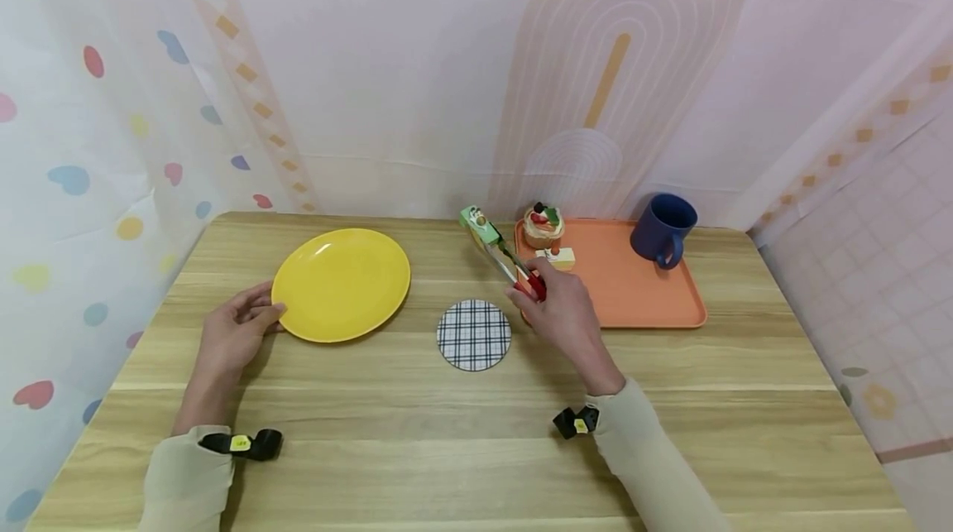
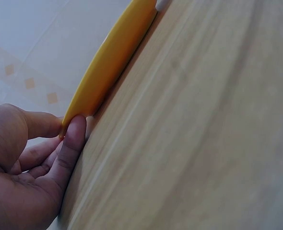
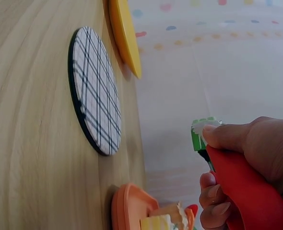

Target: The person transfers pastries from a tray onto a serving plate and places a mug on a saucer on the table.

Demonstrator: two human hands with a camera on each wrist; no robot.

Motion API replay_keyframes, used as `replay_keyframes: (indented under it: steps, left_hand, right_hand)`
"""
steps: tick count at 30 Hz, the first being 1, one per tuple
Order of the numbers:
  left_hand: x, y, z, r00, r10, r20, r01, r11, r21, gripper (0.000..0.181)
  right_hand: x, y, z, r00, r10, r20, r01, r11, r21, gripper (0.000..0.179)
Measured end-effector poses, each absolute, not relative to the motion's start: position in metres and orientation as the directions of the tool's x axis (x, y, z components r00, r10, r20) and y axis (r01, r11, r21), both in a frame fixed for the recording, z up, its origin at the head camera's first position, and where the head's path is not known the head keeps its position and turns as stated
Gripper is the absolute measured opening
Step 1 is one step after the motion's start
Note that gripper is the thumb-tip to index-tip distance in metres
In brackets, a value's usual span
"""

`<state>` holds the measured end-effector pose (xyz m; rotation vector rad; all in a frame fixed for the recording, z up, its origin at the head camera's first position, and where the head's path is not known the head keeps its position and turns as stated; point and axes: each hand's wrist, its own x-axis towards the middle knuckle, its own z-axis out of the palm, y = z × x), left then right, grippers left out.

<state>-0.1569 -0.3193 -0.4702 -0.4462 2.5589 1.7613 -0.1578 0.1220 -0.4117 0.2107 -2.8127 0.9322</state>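
My left hand (image 1: pixel 229 335) pinches the near-left rim of a yellow plate (image 1: pixel 342 284), thumb on one face and fingers on the other, as the left wrist view shows. With my right hand (image 1: pixel 566 310) I grip tongs by their red handles (image 3: pixel 249 191). Between the tong tips is a green slice of toy cake (image 1: pixel 482 226) with a decorated top, held up left of the orange tray (image 1: pixel 633 300). On that tray's left side sit a cream-topped cupcake (image 1: pixel 543 230) and a small pale-yellow cake piece (image 1: pixel 563 259), close beyond my right hand.
A round plaid coaster (image 1: pixel 474 335) lies on the wooden table (image 1: pixel 417 449) between plate and tray. The dark blue mug (image 1: pixel 655 227) stands at the tray's back right corner. A patterned cloth (image 1: pixel 417 60) hangs behind the table.
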Motion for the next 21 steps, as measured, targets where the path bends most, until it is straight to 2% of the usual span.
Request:
replay_keyframes:
  steps: [21]
  left_hand:
    - [-0.159,-0.323,-0.474,-0.958,-0.225,-0.179,-0.242,0.293,0.925,0.058]
  right_hand:
    - [-0.161,0.100,-0.414,-0.973,-0.136,0.187,-0.222,0.775,-0.591,0.042]
